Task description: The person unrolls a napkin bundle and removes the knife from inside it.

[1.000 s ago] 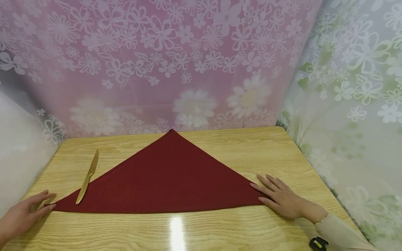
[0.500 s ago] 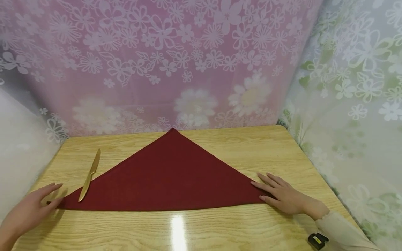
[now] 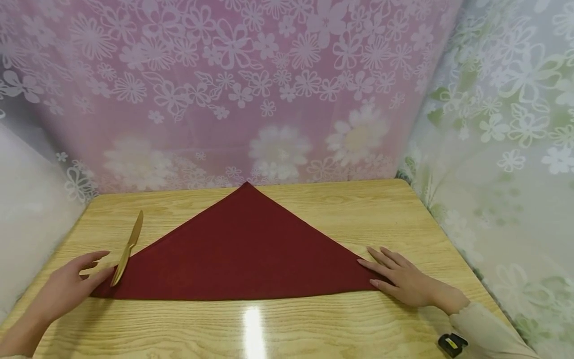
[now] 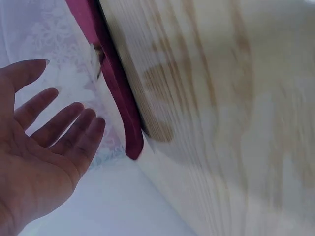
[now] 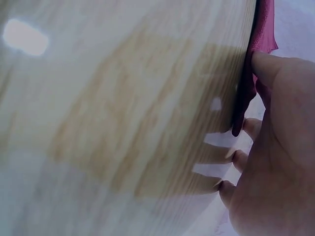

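A dark red cloth napkin [image 3: 233, 249] lies in a triangle with its point at the table's far edge. Across its left part slants a golden table knife [image 3: 127, 247], blade pointing away, handle on the cloth. My left hand [image 3: 67, 286] hovers over the napkin's left corner, thumb tip right by the knife handle; in the left wrist view its fingers [image 4: 64, 128] are spread loosely, apart from the cloth. My right hand [image 3: 405, 281] rests with straight fingers on the napkin's right corner; in the right wrist view the thumb [image 5: 270, 66] presses at the cloth's edge.
The wood-grain table [image 3: 188, 329] ends at a pink flowered curtain [image 3: 278, 99] behind and a pale flowered one [image 3: 506, 149] on the right. A small black object with a yellow mark [image 3: 452, 344] lies by the right sleeve [image 3: 486, 329].
My left hand has let go of the napkin's left corner and moved right, up to the knife. The right hand stays in place on the right corner.
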The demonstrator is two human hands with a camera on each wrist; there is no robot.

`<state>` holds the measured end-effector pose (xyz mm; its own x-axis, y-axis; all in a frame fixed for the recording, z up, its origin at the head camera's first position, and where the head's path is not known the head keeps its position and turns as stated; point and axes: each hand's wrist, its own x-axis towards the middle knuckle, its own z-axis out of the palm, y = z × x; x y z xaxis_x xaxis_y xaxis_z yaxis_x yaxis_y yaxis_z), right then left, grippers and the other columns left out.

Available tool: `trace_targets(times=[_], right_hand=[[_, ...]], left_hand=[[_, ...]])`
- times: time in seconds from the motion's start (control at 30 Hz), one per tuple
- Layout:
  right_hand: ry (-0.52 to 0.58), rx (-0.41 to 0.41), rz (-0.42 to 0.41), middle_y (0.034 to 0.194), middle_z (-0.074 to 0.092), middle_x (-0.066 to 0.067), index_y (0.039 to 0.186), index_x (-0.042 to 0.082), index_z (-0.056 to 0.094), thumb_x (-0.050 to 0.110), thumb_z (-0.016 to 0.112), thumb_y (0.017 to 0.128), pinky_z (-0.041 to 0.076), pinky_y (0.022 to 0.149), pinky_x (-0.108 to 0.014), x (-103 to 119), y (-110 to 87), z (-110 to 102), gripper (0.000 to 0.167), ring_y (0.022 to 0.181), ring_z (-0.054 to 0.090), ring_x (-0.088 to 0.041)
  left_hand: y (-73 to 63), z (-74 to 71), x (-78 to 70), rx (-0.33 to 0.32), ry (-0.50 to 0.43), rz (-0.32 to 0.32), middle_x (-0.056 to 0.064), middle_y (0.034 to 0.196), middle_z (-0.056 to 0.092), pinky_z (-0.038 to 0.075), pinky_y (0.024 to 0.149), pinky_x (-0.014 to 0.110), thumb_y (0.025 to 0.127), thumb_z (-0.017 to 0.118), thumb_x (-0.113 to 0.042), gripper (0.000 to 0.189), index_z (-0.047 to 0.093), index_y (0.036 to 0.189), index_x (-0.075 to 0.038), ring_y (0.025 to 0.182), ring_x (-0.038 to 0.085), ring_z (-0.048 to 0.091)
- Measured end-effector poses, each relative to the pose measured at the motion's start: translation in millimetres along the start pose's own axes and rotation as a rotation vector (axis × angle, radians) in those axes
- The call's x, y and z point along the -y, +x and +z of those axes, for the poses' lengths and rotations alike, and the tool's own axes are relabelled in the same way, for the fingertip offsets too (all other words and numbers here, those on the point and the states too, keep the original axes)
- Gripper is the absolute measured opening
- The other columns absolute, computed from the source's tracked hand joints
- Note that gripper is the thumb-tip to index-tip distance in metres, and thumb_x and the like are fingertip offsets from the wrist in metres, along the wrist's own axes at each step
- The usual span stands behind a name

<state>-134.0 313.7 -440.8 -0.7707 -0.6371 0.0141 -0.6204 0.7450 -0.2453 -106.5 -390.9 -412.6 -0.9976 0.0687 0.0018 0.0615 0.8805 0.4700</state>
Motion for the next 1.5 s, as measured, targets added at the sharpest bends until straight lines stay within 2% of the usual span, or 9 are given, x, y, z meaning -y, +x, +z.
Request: trace_targets(times=[0.1, 0.2, 0.3, 0.37, 0.53, 0.93, 1.17, 1.27, 1.5], right_hand=[[0.019, 0.011, 0.008, 0.152, 0.027, -0.02, 0.148, 0.021, 0.04, 0.033, 0.047, 0.102, 0.025, 0.1, -0.064, 1, 0.4, 0, 0.049, 0.134, 0.023, -0.049], [0.033, 0.009, 0.008, 0.152, 0.027, -0.019, 0.148, 0.021, 0.039, 0.032, 0.047, 0.102, 0.024, 0.1, -0.065, 1, 0.6, 0, 0.048, 0.134, 0.022, -0.049], [0.043, 0.006, 0.008, 0.153, 0.025, -0.019, 0.148, 0.021, 0.039, 0.032, 0.047, 0.102, 0.022, 0.1, -0.065, 0, 0.7, 1, 0.048, 0.134, 0.021, -0.05], [0.052, 0.007, 0.01, 0.153, 0.025, -0.019, 0.149, 0.021, 0.039, 0.032, 0.047, 0.102, 0.021, 0.1, -0.066, 0, 0.6, 1, 0.049, 0.134, 0.02, -0.051], [0.086, -0.012, 0.002, 0.153, 0.024, -0.019, 0.148, 0.02, 0.039, 0.029, 0.048, 0.101, 0.017, 0.1, -0.067, -1, -0.9, 4, 0.049, 0.134, 0.019, -0.052], [0.069, -0.002, 0.008, 0.155, 0.022, -0.016, 0.149, 0.022, 0.038, 0.029, 0.047, 0.102, 0.018, 0.098, -0.071, -2, -0.4, 6, 0.048, 0.135, 0.018, -0.05], [0.093, -0.015, 0.006, 0.155, 0.021, -0.015, 0.149, 0.021, 0.038, 0.028, 0.047, 0.102, 0.014, 0.1, -0.07, -2, -2.6, 6, 0.048, 0.137, 0.015, -0.048], [0.102, -0.006, 0.014, 0.156, 0.019, -0.013, 0.149, 0.021, 0.037, 0.028, 0.047, 0.102, 0.013, 0.1, -0.071, -1, -2.7, 5, 0.049, 0.138, 0.014, -0.048], [0.11, -0.066, -0.021, 0.155, 0.022, -0.016, 0.148, 0.018, 0.041, 0.023, 0.051, 0.1, 0.017, 0.095, -0.072, -4, -4.4, 9, 0.048, 0.136, 0.016, -0.049]], left_hand=[[1.7, 1.1, -3.5, -0.034, -0.034, 0.006, 0.034, 0.125, 0.051, 0.054, 0.064, 0.044, 0.097, 0.058, -0.033, 0.055, 0.048, 0.133, 0.007, 0.1, 0.048, 0.058], [2.7, 3.3, -4.7, -0.074, -0.053, -0.011, 0.029, 0.118, 0.058, 0.051, 0.06, 0.032, 0.096, 0.06, -0.033, 0.053, 0.051, 0.131, 0.006, 0.092, 0.017, 0.065], [3.8, 5.8, -5.6, -0.101, -0.074, -0.052, 0.025, 0.113, 0.062, 0.048, 0.057, 0.025, 0.095, 0.06, -0.036, 0.055, 0.052, 0.129, 0.006, 0.079, -0.013, 0.052], [4.6, 7.4, -6.2, -0.103, -0.1, -0.076, 0.026, 0.111, 0.062, 0.048, 0.056, 0.024, 0.095, 0.06, -0.035, 0.055, 0.052, 0.129, 0.008, 0.074, -0.019, 0.048], [6.7, 12.2, -9.6, -0.108, -0.116, -0.095, 0.024, 0.105, 0.065, 0.047, 0.055, 0.024, 0.095, 0.06, -0.033, 0.054, 0.051, 0.126, 0.01, 0.069, -0.007, 0.058], [9.1, 23.0, -5.4, -0.105, -0.083, -0.095, 0.018, 0.101, 0.067, 0.049, 0.057, 0.023, 0.091, 0.066, -0.035, 0.054, 0.058, 0.121, 0.01, 0.073, -0.006, 0.06], [13.7, 20.6, -4.8, -0.042, -0.063, -0.114, 0.024, 0.1, 0.067, 0.052, 0.064, 0.037, 0.091, 0.066, -0.036, 0.056, 0.059, 0.117, 0.013, 0.088, 0.035, 0.066], [15.3, 19.7, -4.5, -0.011, -0.061, -0.124, 0.025, 0.099, 0.067, 0.053, 0.067, 0.044, 0.09, 0.067, -0.035, 0.056, 0.06, 0.116, 0.014, 0.09, 0.039, 0.064], [18.4, 18.4, -1.5, 0.026, -0.045, -0.119, 0.026, 0.101, 0.066, 0.053, 0.066, 0.043, 0.087, 0.071, -0.034, 0.057, 0.06, 0.116, 0.014, 0.09, 0.039, 0.064]])
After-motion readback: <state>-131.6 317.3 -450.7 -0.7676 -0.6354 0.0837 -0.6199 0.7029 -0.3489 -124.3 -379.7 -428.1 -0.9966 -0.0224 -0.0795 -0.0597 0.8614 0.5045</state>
